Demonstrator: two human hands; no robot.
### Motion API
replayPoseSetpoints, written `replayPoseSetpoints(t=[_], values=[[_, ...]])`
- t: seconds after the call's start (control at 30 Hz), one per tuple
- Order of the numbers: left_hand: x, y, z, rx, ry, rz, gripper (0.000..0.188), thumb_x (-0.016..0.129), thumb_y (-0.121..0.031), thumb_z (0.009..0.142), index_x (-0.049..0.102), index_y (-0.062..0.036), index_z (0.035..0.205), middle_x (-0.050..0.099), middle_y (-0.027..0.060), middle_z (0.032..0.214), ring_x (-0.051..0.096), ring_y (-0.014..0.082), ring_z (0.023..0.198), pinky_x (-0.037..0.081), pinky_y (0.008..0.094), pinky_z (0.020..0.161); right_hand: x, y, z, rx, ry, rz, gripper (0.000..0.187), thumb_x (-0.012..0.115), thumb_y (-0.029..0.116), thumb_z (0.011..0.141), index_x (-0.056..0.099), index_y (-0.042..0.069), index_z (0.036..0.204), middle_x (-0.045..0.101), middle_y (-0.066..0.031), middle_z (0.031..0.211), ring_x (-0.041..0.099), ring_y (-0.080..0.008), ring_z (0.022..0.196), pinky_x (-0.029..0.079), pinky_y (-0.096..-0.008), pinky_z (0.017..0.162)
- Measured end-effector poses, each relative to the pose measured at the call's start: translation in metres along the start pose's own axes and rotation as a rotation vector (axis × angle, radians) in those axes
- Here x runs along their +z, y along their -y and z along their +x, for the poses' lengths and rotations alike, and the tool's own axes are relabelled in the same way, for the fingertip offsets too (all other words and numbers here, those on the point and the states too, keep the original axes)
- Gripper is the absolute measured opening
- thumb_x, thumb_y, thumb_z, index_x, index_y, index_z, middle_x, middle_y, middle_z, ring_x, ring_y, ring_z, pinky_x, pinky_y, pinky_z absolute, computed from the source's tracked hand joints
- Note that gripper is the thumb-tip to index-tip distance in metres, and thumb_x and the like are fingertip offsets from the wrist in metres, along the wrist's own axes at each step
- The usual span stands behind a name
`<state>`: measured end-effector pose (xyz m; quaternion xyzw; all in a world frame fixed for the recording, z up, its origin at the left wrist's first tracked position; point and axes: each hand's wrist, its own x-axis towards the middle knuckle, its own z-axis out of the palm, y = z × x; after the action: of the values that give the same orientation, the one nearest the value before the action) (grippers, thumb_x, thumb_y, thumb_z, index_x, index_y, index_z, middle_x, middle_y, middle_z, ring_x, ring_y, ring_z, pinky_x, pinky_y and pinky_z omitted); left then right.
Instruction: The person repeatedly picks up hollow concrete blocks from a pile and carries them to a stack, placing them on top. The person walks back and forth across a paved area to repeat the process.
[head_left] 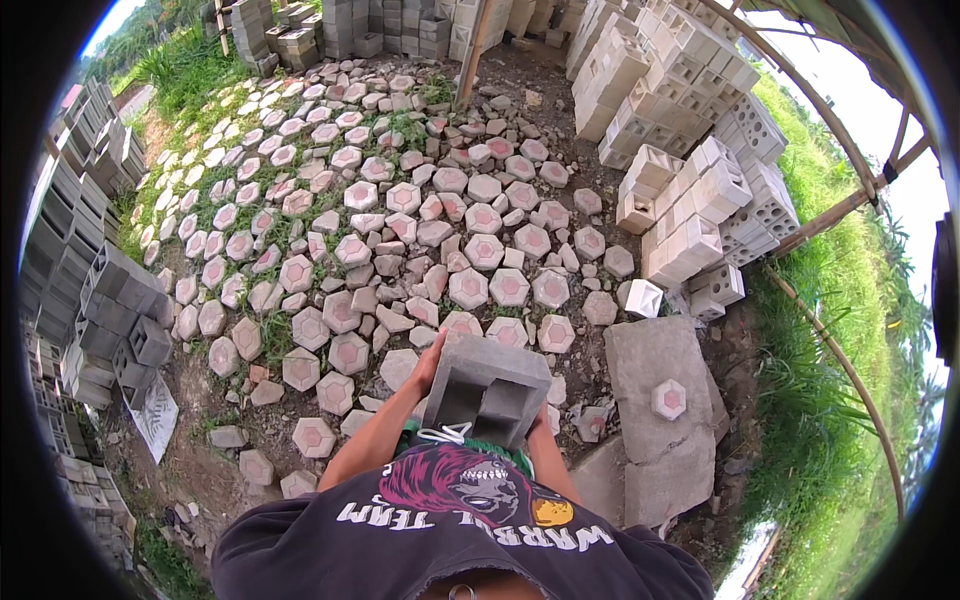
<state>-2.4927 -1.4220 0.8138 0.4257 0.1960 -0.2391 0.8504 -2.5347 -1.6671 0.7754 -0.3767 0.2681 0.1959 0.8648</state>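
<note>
A grey hollow concrete block (498,353) is held up close in front of my body, its open cavities facing up toward me. Along the block's left side lies my left hand (430,366), fingers pressed flat against the wall. On the opposite side my right hand (541,419) grips the lower right edge, most of its fingers hidden behind the block. Beneath it spreads ground set with hexagonal paving stones (469,288) with reddish centres.
Pale hollow blocks (690,205) are stacked at the right, and grey blocks (112,300) at the left. A cracked concrete slab (655,360) with one hexagonal paver (669,399) lies at the right. A wooden post (474,55) stands at the far side.
</note>
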Motion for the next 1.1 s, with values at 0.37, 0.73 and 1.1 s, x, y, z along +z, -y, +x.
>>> replayPoseSetpoints(t=[0.37,0.73,1.1], values=[[0.053,-0.009,0.078,0.004,0.005,-0.212,0.078,0.036,-0.068,0.088,0.047,-0.0048,0.132,0.055,0.0104,0.126,0.055,0.0227,0.110,0.040,0.0358,0.097,-0.007,0.107,0.073,0.095,0.096,0.032,0.052,0.036,0.045,0.095,0.051,0.004,0.124,0.060,-0.0128,0.117,0.061,-0.0280,0.099,0.052,-0.0413,0.085],[0.033,-0.054,0.116,0.092,-0.143,-0.291,0.077,0.035,-0.068,0.088,0.050,-0.0042,0.128,0.058,0.0107,0.120,0.057,0.0239,0.104,0.044,0.0359,0.092,0.020,0.122,0.179,0.215,0.135,-0.053,0.048,0.040,0.042,0.095,0.051,0.007,0.125,0.061,-0.0096,0.114,0.062,-0.0259,0.098,0.053,-0.0392,0.082],[-0.048,-0.188,0.197,0.170,-0.182,-0.191,0.076,0.040,-0.069,0.085,0.059,-0.0031,0.118,0.063,0.0080,0.109,0.059,0.0185,0.095,0.045,0.0320,0.086,0.162,0.121,0.290,0.109,0.137,-0.186,0.047,0.043,0.042,0.094,0.052,0.006,0.123,0.062,-0.0088,0.111,0.062,-0.0239,0.094,0.053,-0.0368,0.079]])
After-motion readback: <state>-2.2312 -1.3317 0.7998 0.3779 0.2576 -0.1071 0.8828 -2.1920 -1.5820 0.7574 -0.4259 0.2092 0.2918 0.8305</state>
